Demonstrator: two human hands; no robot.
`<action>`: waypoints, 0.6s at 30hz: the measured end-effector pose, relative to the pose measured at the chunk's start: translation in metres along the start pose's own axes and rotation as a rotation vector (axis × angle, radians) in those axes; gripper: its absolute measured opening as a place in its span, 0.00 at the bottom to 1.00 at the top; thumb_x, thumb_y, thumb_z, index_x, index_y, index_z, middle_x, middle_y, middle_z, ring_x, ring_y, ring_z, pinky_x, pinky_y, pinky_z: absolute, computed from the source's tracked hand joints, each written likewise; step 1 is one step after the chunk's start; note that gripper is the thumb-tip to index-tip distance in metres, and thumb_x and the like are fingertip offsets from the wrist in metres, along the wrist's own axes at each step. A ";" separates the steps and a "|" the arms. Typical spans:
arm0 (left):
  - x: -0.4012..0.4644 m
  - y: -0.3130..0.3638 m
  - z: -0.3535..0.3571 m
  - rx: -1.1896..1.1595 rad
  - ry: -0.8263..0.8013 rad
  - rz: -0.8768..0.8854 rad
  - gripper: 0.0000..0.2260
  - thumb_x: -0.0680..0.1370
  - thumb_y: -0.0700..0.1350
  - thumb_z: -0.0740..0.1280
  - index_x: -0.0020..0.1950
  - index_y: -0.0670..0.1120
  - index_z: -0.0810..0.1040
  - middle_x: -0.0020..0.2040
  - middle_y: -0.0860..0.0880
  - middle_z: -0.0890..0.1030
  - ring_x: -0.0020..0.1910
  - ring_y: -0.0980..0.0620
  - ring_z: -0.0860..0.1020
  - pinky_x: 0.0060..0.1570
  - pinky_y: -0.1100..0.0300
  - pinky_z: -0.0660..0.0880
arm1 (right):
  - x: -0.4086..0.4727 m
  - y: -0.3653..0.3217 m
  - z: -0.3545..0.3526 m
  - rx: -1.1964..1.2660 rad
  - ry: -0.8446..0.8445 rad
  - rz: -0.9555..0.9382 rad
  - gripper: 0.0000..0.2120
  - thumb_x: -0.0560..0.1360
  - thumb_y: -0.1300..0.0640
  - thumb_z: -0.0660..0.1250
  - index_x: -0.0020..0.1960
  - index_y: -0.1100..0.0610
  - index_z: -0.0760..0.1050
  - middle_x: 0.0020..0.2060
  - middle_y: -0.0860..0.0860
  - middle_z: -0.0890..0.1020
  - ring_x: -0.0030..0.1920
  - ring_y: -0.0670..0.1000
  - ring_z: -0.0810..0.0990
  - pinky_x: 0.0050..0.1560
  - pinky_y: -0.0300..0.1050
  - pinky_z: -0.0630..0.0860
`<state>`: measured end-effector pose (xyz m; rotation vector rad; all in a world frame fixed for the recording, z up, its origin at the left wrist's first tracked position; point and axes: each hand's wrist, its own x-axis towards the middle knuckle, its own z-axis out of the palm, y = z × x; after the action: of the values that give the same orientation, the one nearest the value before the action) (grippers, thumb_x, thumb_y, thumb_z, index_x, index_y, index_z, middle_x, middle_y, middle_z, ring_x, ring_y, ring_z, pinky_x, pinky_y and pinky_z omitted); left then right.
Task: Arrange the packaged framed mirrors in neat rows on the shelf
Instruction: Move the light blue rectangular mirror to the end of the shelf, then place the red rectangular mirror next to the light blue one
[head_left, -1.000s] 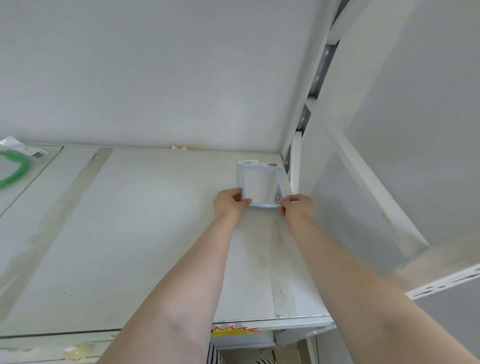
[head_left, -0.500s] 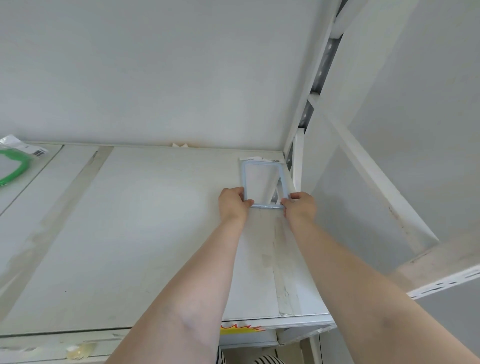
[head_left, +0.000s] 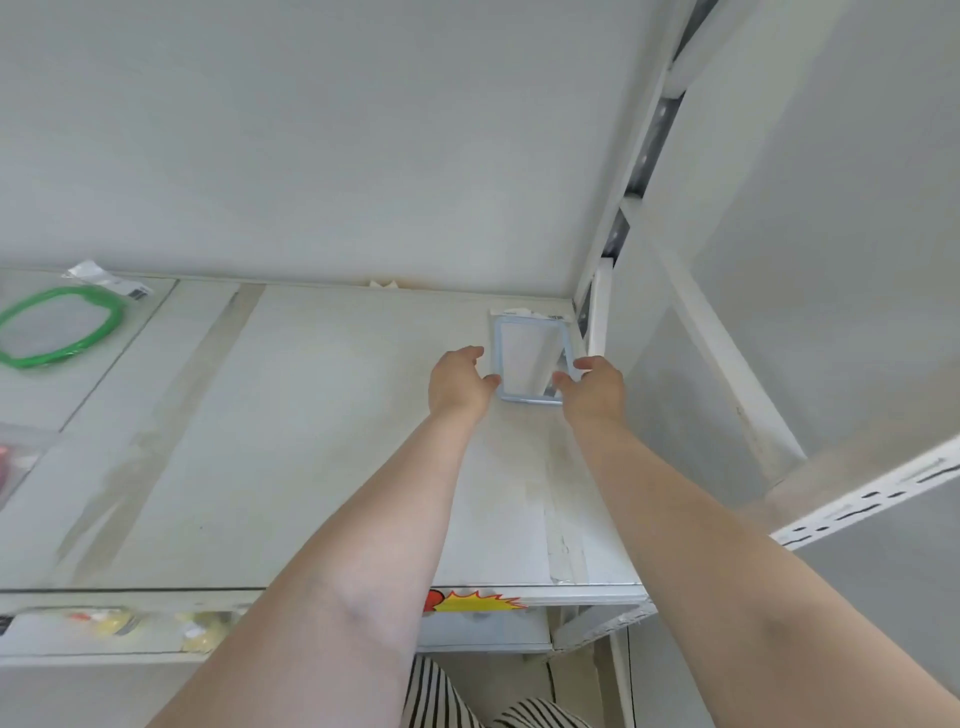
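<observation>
Both hands, left hand (head_left: 460, 382) and right hand (head_left: 592, 387), are loosening, fingers opening off the blue-framed mirror (head_left: 530, 358), now pushed into the shelf's (head_left: 311, 441) far right corner.

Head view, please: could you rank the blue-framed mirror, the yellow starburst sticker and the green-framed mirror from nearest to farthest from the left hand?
1. Blue-framed mirror: at the left hand's fingertips, in the shelf's back right corner.
2. Yellow starburst sticker: on the shelf's front edge, below the forearms.
3. Green-framed mirror: packaged, far left on the neighbouring shelf section.
</observation>
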<state>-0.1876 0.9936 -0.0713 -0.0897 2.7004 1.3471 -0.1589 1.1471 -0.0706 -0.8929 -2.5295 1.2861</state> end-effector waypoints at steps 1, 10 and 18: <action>-0.007 0.002 -0.012 0.029 -0.010 0.013 0.23 0.76 0.45 0.68 0.71 0.47 0.70 0.68 0.46 0.74 0.66 0.47 0.73 0.65 0.56 0.70 | -0.008 -0.008 -0.002 -0.021 -0.035 -0.042 0.18 0.74 0.53 0.69 0.63 0.56 0.73 0.61 0.56 0.74 0.57 0.57 0.78 0.58 0.50 0.75; -0.085 -0.042 -0.141 0.320 0.039 0.003 0.25 0.74 0.44 0.69 0.71 0.51 0.71 0.68 0.47 0.74 0.69 0.46 0.71 0.66 0.54 0.70 | -0.102 -0.081 0.023 -0.312 -0.384 -0.390 0.23 0.72 0.54 0.71 0.67 0.51 0.72 0.62 0.55 0.77 0.65 0.57 0.73 0.62 0.50 0.73; -0.154 -0.123 -0.239 0.317 0.119 -0.092 0.25 0.73 0.42 0.69 0.70 0.50 0.71 0.68 0.49 0.76 0.67 0.48 0.73 0.66 0.57 0.69 | -0.216 -0.127 0.088 -0.345 -0.565 -0.622 0.23 0.72 0.55 0.70 0.67 0.50 0.72 0.62 0.52 0.76 0.62 0.55 0.74 0.57 0.51 0.76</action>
<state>-0.0418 0.7284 -0.0054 -0.2677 2.9293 0.9019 -0.0748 0.9050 -0.0006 0.2954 -3.1263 1.0007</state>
